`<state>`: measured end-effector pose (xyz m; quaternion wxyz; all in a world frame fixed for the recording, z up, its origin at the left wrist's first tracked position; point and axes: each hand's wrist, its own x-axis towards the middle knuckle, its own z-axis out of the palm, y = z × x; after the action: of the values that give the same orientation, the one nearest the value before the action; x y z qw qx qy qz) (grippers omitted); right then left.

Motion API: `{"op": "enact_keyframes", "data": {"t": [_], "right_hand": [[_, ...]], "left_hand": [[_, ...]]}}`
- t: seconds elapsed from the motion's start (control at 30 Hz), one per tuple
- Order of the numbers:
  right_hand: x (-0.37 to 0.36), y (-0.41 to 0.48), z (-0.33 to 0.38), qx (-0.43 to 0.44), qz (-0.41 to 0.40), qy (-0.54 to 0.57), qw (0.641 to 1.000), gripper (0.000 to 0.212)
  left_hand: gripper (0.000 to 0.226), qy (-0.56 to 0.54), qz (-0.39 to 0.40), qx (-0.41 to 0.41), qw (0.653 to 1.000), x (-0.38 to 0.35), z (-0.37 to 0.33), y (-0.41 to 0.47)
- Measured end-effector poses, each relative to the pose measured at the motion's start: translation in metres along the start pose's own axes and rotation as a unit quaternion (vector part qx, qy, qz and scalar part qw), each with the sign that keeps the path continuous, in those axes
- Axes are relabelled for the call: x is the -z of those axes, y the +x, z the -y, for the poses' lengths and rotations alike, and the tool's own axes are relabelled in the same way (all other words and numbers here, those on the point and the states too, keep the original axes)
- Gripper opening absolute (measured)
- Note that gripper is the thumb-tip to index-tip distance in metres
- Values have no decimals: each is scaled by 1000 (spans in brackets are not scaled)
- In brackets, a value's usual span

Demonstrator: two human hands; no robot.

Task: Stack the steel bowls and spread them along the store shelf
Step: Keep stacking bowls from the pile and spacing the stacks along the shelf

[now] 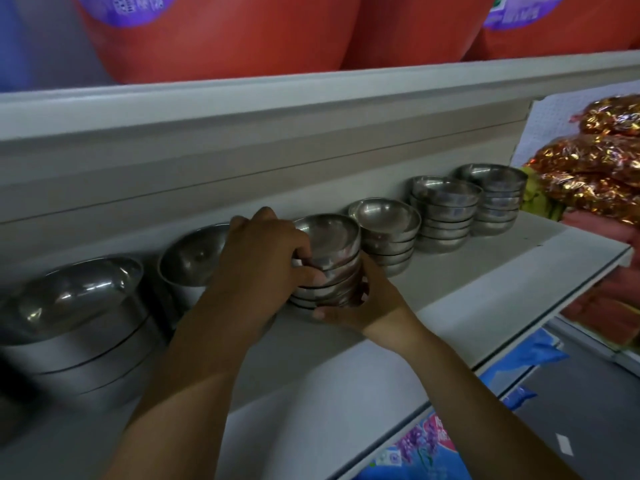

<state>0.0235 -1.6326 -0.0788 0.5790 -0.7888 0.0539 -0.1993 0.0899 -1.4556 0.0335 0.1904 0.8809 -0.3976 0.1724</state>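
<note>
Both hands, left hand (263,251) and right hand (363,306), clasp a bowl stack (329,258) on the shelf (450,306).

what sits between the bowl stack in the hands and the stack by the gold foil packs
In the head view, two more bowl stacks: a nearer stack and a farther stack.

No text legible. Print on purple labels (124,8) of red bags (221,39), high above left hand (263,251): too blurred to read. Characters on blue-pink packet (427,439), below right hand (369,306): present, unreadable.
</note>
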Motion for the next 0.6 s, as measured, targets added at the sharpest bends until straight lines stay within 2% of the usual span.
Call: {"op": "enact_keyframes", "data": {"t": [0.23,0.53,0.6], "right_hand": [[-14,23,-3,15,-18,-58,998,90],[-14,30,-12,22,-27,-94,995,110],[-14,28,-12,19,-25,-94,995,109]], "left_hand": [[28,69,-4,7,998,-2,9,7],[27,123,-30,-3,992,-11,13,10],[28,140,-30,-4,990,-13,11,8]]}}
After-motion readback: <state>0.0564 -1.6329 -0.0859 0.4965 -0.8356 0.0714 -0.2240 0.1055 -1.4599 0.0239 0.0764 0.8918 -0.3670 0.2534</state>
